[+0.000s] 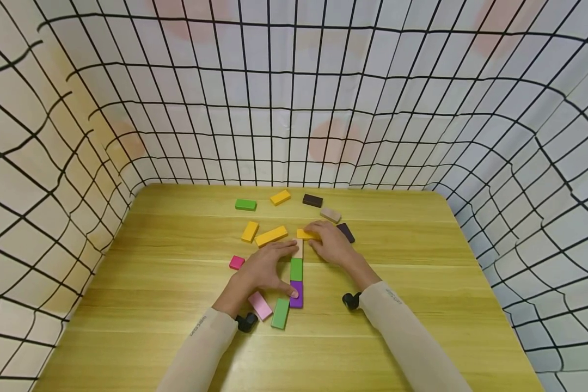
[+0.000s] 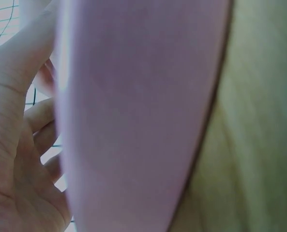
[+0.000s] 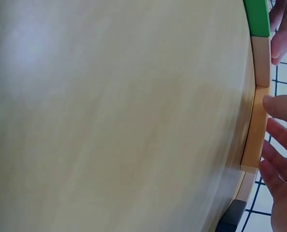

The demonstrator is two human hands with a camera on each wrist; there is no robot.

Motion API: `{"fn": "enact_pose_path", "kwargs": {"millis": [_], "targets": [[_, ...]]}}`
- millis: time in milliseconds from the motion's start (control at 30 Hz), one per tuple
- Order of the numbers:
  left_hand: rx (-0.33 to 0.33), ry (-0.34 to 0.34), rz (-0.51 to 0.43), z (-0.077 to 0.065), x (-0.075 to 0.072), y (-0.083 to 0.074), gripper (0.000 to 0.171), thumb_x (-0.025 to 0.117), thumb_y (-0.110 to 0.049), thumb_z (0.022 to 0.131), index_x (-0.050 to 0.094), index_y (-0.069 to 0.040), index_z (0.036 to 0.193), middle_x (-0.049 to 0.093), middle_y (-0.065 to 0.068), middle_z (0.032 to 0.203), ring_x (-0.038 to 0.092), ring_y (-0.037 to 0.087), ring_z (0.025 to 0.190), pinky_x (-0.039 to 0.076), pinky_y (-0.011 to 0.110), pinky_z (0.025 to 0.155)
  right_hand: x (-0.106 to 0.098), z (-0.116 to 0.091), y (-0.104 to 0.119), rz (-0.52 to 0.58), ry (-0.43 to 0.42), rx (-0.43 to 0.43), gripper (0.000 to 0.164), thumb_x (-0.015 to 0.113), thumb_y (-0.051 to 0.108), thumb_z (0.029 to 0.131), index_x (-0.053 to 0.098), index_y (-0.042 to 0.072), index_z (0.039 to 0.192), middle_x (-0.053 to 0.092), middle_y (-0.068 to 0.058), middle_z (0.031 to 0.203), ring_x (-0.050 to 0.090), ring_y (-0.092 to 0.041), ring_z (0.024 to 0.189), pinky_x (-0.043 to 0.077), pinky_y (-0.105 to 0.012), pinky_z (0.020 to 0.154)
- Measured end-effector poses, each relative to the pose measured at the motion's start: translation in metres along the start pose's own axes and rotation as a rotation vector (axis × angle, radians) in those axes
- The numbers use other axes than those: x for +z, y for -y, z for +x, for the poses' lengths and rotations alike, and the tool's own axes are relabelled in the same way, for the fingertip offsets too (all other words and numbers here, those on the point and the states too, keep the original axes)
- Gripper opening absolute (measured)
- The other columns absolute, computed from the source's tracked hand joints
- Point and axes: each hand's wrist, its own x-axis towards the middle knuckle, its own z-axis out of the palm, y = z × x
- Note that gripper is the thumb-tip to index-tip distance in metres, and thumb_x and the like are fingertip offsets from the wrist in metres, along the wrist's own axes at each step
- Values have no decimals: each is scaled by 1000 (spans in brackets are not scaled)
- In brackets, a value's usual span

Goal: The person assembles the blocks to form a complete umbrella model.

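Row: a purple rectangular block (image 1: 296, 299), a bright green rectangular block (image 1: 296, 269) and a pale beige rectangular block (image 1: 300, 250), set end to end, running away from the person.
Head of row: an orange-yellow rectangular block (image 1: 302, 234), lying crosswise, touching the far end of the beige block and reaching rightward.
Left hand (image 1: 266, 268): not clenched; spread, thumb resting on the purple block, fingertips at the left edge of the beige one.
Right hand (image 1: 334, 244): fingers and thumb touching the orange-yellow block; whether it is pinched, cannot tell.
Near left wrist: a light pink rectangular block (image 1: 260, 306), large and blurred in the left wrist view; right of it, a muted green rectangular block (image 1: 280, 313), tilted.
Left of row: a small magenta block (image 1: 237, 262), a short yellow block (image 1: 249, 232) and a longer yellow block (image 1: 271, 236).
Far side: a green block (image 1: 245, 204), a yellow block (image 1: 280, 197), a black block (image 1: 312, 200) and a greyish-beige block (image 1: 330, 214).
Beyond right hand: a second black block (image 1: 345, 232), just beside it.
Support: yellowish wood-grain table (image 1: 411, 326).
Backdrop: white sheeting behind black grid netting (image 1: 294, 72).
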Motion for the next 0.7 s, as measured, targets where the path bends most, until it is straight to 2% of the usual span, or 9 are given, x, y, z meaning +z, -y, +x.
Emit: {"fn": "enact_pose_path", "kwargs": {"millis": [333, 533, 700], "targets": [[0, 0, -16, -1, 0, 0, 118, 88, -73, 60, 44, -24, 158, 33, -9, 168, 30, 25, 156, 33, 50, 124, 2, -1, -3, 14, -4, 26, 31, 64, 13, 102, 70, 14, 132, 65, -6, 139, 55, -30, 136, 43, -49, 118], [5, -3, -11, 0, 0, 1, 119, 88, -74, 59, 44, -23, 158, 33, -9, 168, 31, 24, 156, 33, 50, 124, 1, -2, -2, 13, -27, -2, 30, 65, 12, 101, 71, 13, 130, 66, -8, 138, 56, -31, 134, 43, -50, 117], [7, -1, -6, 0, 1, 1, 119, 87, -75, 59, 44, -23, 158, 33, -9, 168, 31, 24, 156, 33, 49, 124, 1, -6, -2, -1, -28, -21, 34, 67, 21, 100, 68, 13, 133, 63, -8, 143, 53, -30, 138, 41, -50, 119]]}}
